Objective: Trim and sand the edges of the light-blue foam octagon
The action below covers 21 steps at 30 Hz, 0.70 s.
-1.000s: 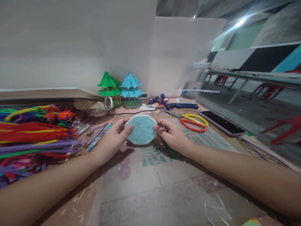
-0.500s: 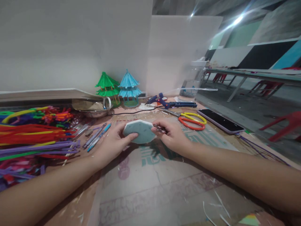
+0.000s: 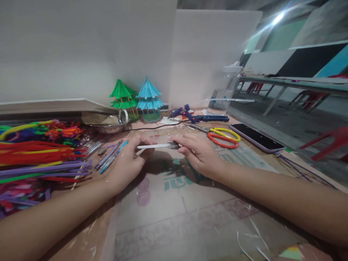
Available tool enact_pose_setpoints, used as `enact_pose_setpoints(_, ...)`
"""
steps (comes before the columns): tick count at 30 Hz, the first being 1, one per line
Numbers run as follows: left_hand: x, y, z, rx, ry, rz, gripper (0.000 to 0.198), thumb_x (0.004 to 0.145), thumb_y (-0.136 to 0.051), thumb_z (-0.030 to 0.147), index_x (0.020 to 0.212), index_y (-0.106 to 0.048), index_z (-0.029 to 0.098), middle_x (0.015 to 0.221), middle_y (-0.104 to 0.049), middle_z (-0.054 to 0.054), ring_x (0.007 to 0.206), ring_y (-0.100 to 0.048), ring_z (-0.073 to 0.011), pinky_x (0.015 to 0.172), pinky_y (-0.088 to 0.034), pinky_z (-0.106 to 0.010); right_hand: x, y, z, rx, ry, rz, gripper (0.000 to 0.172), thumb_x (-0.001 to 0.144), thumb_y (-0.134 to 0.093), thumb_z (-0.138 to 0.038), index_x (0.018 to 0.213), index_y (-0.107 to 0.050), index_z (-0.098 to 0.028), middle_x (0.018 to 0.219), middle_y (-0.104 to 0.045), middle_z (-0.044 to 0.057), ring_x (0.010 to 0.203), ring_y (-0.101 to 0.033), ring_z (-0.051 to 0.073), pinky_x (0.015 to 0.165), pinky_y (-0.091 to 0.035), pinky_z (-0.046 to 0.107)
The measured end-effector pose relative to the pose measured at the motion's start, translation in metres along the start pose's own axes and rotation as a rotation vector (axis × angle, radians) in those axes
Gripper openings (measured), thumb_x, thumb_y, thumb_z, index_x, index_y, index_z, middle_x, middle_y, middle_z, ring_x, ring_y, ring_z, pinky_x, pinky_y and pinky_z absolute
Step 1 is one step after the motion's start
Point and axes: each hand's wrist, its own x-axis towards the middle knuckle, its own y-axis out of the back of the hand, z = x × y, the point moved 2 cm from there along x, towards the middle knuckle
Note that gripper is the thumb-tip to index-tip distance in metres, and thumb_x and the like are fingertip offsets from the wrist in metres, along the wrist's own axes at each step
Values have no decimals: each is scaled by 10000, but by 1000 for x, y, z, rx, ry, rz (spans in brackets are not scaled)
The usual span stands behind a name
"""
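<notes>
A thin, pale many-sided board [image 3: 153, 146] shows edge-on above the work surface, its flat faces barely visible from here. My left hand [image 3: 133, 154] pinches its left end between thumb and fingers. My right hand [image 3: 201, 154] is closed around a small dark, shiny thing [image 3: 173, 144] at the board's right edge. Blur and the fingers hide what kind of thing that is. Under both hands lies a clear sheet [image 3: 163, 217] over printed cardboard, with their shadows falling on it.
Pipe cleaners [image 3: 35, 152] pile up at left, beside pens [image 3: 114, 157]. Behind stand a green model pavilion [image 3: 123, 95] and a blue one [image 3: 149, 97], a glue gun [image 3: 183, 113] and a tape roll [image 3: 123, 116]. Scissors [image 3: 223, 137] and a phone [image 3: 257, 137] lie right.
The board has turned from showing its broad octagonal face to lying edge-on. Both hands have shifted slightly with it and keep their grip.
</notes>
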Motion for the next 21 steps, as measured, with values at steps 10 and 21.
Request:
enact_pose_setpoints(10,-1,-1,0,-32,-16,-22,74,892,-551,310,883,-553,236,947,-642,-12,937,-615,-182,839,-489,-309,-1,-1,4,-51,20,-1,390,1001,-354,-382,1128,-656,-172,757,-586,45,713,-530,174,647,-397,287)
enact_pose_setpoints(21,-1,-2,0,-30,-1,-27,65,888,-559,298,892,-566,233,940,-645,-9,910,-614,-173,817,-485,-298,0,1,1,-64,80,2,365,996,-387,-323,1084,-672,-112,733,-593,48,696,-537,162,644,-398,267)
